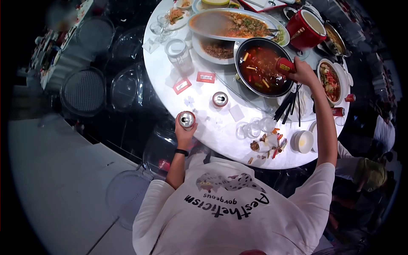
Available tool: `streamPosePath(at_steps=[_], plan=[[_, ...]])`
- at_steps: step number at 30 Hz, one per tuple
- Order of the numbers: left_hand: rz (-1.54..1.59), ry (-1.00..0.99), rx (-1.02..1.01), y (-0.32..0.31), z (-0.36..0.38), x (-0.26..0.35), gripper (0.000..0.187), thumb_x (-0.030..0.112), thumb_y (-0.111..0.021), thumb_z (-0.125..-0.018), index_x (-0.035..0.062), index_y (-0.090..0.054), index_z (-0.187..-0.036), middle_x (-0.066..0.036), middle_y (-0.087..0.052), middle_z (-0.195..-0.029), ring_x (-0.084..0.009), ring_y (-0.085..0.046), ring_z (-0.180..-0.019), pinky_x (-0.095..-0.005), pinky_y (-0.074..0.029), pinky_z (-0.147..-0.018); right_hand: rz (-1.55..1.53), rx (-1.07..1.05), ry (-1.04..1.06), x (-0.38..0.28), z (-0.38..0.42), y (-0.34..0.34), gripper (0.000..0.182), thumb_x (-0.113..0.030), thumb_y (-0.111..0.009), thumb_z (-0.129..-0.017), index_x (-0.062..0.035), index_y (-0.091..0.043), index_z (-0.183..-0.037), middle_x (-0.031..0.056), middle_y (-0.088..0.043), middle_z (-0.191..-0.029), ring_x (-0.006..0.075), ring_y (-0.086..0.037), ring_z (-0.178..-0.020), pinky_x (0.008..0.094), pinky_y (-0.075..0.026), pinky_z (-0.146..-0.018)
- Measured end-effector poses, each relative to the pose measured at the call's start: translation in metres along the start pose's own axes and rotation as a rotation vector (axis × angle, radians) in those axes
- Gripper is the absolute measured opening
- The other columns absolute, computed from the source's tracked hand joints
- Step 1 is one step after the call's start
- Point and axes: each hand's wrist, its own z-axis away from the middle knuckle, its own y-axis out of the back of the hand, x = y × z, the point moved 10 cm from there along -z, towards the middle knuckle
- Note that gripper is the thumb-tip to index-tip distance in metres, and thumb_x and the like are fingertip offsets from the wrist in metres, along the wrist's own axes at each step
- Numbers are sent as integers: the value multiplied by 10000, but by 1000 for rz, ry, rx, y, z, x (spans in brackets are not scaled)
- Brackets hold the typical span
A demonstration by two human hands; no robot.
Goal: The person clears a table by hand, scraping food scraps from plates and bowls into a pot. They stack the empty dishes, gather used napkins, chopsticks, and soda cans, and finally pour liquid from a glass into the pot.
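My left hand (184,133) is wrapped round an opened drink can (187,120) at the table's near left edge. Stretched out to the right, my right hand (304,73) holds a red can (285,65) tilted sideways over the rim of a black pan (259,87). Reddish broth with chillies and pale pieces fills the pan. Another opened can (219,99) stands on the white table between my hands. Dark chopsticks (289,103) lie just below the pan.
Oval fish platter (255,25), red pot (305,32) and a casserole dish (329,80) stand beyond. A clear pitcher (178,53) is at left. Glasses (253,128), food scraps (270,144) and a white bowl (304,141) lie near the front edge. Chairs stand left; people are at right.
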Motion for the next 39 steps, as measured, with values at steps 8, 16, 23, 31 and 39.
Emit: streamPosePath(at_steps=[8, 16, 23, 31, 39], plan=[[-127, -64, -34, -10, -32, -1, 622, 111, -803, -637, -15, -498, -1163, -110, -585, -1071, -189, -572, -969, -311, -458, -858, -424, -195, -140, 41, 0, -54, 708, -261, -758, -619, 25, -395, -1156, 206, -616, -965, 277, -626, -886, 340, -524, -727], [36, 52, -210, -34, -83, -45, 712, 38, -777, -666, -51, -402, -1265, -157, -522, -1195, -231, -521, -1084, -348, -411, -954, -348, -400, -246, 9, -5, -50, 1025, -607, -738, -596, 40, -380, -1306, 216, -597, -1131, 323, -609, -995, 363, -489, -851], [88, 33, -336, -44, -113, -16, 699, 24, -760, -672, -32, -393, -1265, -155, -495, -1228, -241, -500, -1119, -359, -391, -974, -264, -492, -365, 4, -10, -57, 881, -746, -547, -679, 9, -607, -1127, 199, -618, -1102, 332, -588, -1028, 390, -466, -866], [71, -1, -356, -37, -129, -19, 706, 59, -779, -656, -35, -415, -1253, -168, -516, -1211, -248, -517, -1107, -354, -398, -966, -152, -498, -327, -15, -19, -36, 742, -648, -602, -731, 2, -633, -1086, 174, -637, -1064, 321, -604, -982, 394, -480, -818], [57, -35, -442, -44, -133, -28, 797, 72, -776, -679, -32, -346, -1342, -171, -485, -1279, -240, -507, -1135, -346, -413, -960, -83, -631, -336, -17, -21, -32, 794, -626, -733, -591, -12, -639, -1085, 153, -631, -1068, 300, -607, -953, 377, -478, -794]])
